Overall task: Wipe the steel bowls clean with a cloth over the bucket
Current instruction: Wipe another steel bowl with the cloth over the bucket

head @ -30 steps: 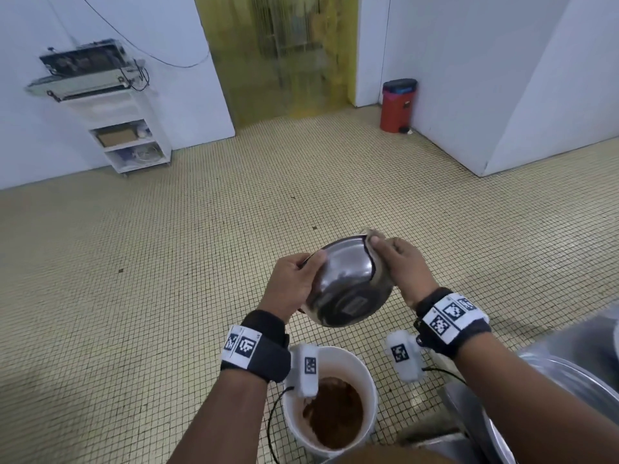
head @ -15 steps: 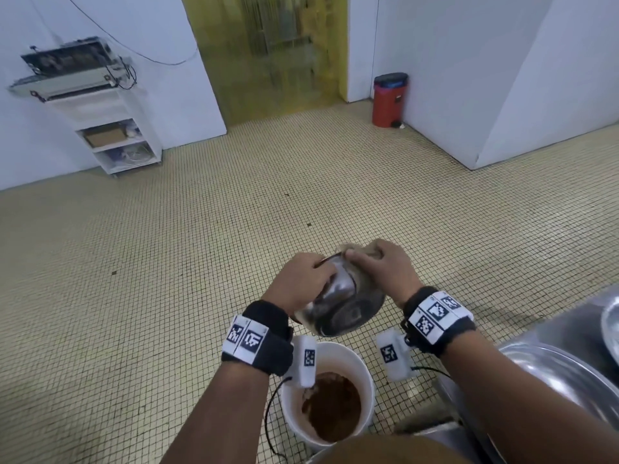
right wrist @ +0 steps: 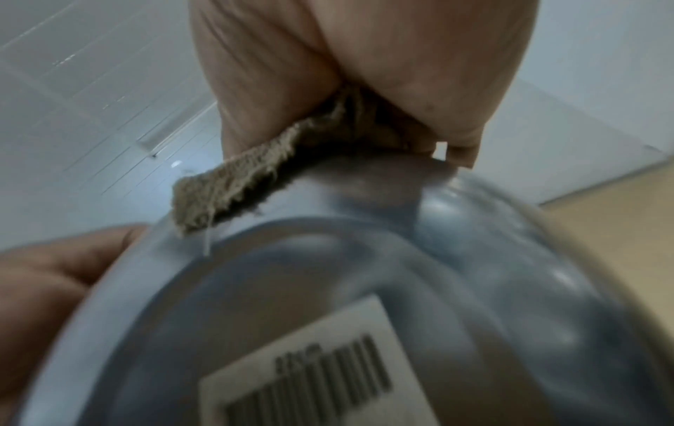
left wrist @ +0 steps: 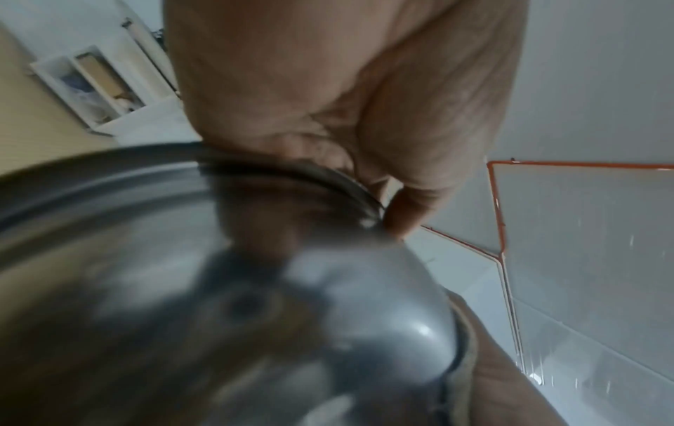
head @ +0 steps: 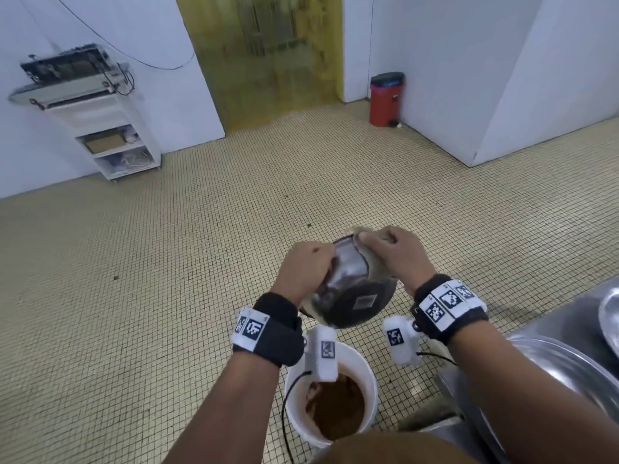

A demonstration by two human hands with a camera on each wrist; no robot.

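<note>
At the lower middle of the head view, the left hand [head: 306,271] grips a steel bowl [head: 348,296] by its rim, fingers curled over the edge. The bowl is tipped with its base toward the camera, and a barcode sticker [head: 364,302] shows on the base. The right hand [head: 397,254] clamps a tan cloth [head: 376,267] against the bowl's upper right side, fingers bunched together on it; in the right wrist view the frayed cloth [right wrist: 255,178] sits pinched between thumb and fingers on the steel. The bowl hangs above a white bucket [head: 363,363] at the bottom of the frame, apart from it; the bucket holds something brown, perhaps murky water, though the view is too soft to say. Larger steel basins [head: 566,366] lie at the lower right. A red bin [head: 386,99] stands by the wall at upper right, and a white shelf unit [head: 110,135] at upper left.
</note>
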